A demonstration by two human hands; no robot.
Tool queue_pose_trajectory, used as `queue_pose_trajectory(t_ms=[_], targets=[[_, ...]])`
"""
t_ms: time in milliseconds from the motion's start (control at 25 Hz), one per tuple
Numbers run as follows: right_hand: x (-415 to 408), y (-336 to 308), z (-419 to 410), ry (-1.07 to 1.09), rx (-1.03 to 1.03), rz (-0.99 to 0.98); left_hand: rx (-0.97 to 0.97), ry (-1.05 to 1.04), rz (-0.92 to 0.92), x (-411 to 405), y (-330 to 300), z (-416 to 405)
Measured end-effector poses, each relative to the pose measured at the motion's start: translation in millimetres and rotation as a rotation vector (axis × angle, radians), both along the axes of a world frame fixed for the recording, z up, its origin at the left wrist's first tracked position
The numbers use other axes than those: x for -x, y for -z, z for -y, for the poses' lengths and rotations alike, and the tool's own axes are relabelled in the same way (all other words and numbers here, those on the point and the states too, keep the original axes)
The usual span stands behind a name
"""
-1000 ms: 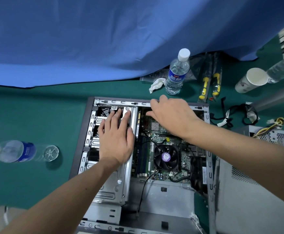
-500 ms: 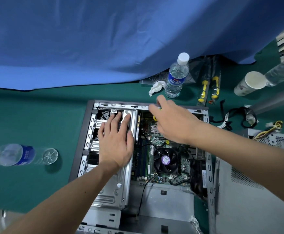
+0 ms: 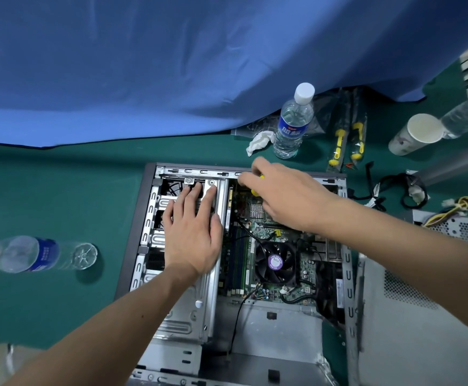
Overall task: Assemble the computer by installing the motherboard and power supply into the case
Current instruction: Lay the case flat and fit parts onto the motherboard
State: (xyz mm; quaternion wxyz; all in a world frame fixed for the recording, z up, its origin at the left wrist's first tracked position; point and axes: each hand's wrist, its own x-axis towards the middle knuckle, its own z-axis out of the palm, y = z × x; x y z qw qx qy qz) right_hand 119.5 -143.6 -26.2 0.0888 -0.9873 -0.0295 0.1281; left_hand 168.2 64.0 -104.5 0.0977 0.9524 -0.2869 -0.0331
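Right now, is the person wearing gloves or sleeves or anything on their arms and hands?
No. Both arms are bare all the way to the bottom and right edges of the picture, with no sleeves showing. The left hand and the right hand have no gloves, and I can see no rings, watch or wristband on them. The fingernails look short and plain.

The open grey metal case (image 3: pixel 244 324) lies on its side on the green tabletop (image 3: pixel 60 190). The green motherboard (image 3: pixel 258 235) lies flat inside it, right of the silver drive cage (image 3: pixel 188 316), its black fan (image 3: pixel 276 262) facing up. The grey perforated power supply (image 3: pixel 455 229) sits outside, just right of the case, trailing yellow-and-black wires.
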Motion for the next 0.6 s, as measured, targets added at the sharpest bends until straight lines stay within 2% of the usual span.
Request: queue_pose_trajectory(t_ms=[120,200,320,400,600], targets=[[3,1,-1,0.011,0.196,0.085,-0.001,0.001,-0.008,-1,1,0],[3,3,-6,0.063,0.253,0.066,-0.007,-0.003,-0.014,0,1,-2],[6,4,1,0.09,0.029,0.024,-0.007,-0.002,-0.012,1,0,-1],[6,2,7,0.037,-0.026,-0.019,-0.003,0.002,-0.007,-2,0,-1],[4,1,-5,0.048,0.257,0.038,-0.004,-0.004,-0.006,0,3,-2]])
